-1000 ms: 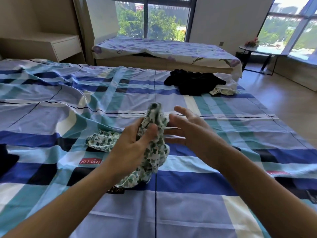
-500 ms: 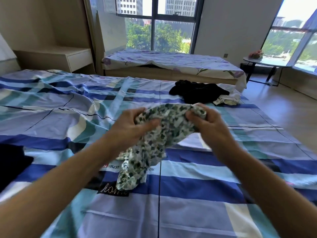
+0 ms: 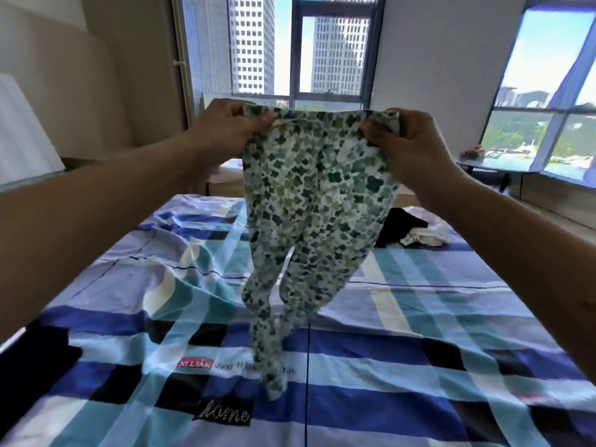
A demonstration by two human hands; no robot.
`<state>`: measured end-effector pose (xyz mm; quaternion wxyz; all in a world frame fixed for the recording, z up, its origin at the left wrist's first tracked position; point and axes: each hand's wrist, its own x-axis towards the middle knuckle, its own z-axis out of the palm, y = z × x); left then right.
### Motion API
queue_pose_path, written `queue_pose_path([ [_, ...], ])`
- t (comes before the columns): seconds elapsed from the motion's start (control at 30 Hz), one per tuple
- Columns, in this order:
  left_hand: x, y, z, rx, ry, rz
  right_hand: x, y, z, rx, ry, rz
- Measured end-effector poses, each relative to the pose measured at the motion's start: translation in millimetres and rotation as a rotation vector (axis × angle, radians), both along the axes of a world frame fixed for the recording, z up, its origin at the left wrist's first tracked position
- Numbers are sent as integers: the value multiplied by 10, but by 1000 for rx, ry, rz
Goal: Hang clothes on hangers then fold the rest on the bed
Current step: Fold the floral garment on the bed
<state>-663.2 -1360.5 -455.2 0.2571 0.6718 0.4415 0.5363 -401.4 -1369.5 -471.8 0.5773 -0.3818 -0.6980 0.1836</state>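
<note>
Head view: since half a second ago the floral leggings have been raised from a bunch near the plaid bedsheet and spread at chest height. Left hand and right hand are each pinched closed on a waistband corner. Waistband is stretched between the grips; both legs hang straight below, apart from the bed, feet tips lowest. Fabric judged light, soft, stretchy, not slippery; best held at the waistband corners, as now. Dark garment pile lies well beyond, far side of bed.
</note>
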Motion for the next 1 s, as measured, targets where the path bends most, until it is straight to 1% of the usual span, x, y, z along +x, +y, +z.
queue_pose_path([
  [0.13,-12,-20,268,-9,-11,50,-18,-12,348,56,18,-13],
  [0.27,30,-98,446,-46,-28,40,5,-58,572,34,-21,-86],
  [0.43,148,-176,543,-132,-29,137,65,-48,680,-111,-9,-132],
  [0.5,231,-232,571,-139,7,196,53,-62,703,-191,4,-121],
  [0.57,326,-306,594,-120,57,222,-12,-131,724,-297,19,-46],
  [0.63,399,-372,611,-96,72,190,-122,-225,738,-337,-11,62],
  [0.7,466,-448,629,-75,90,132,-272,-330,747,-324,-45,164],
  [0.8,540,-534,621,-82,97,-27,-447,-464,782,-326,-56,273],
  [0.9,472,-540,555,-27,97,-120,-507,-502,812,-326,60,359],
  [0.93,423,-515,521,13,109,-138,-510,-478,799,-265,51,324],
  [1.0,335,-447,460,77,101,-143,-474,-399,772,-26,-109,111],
])
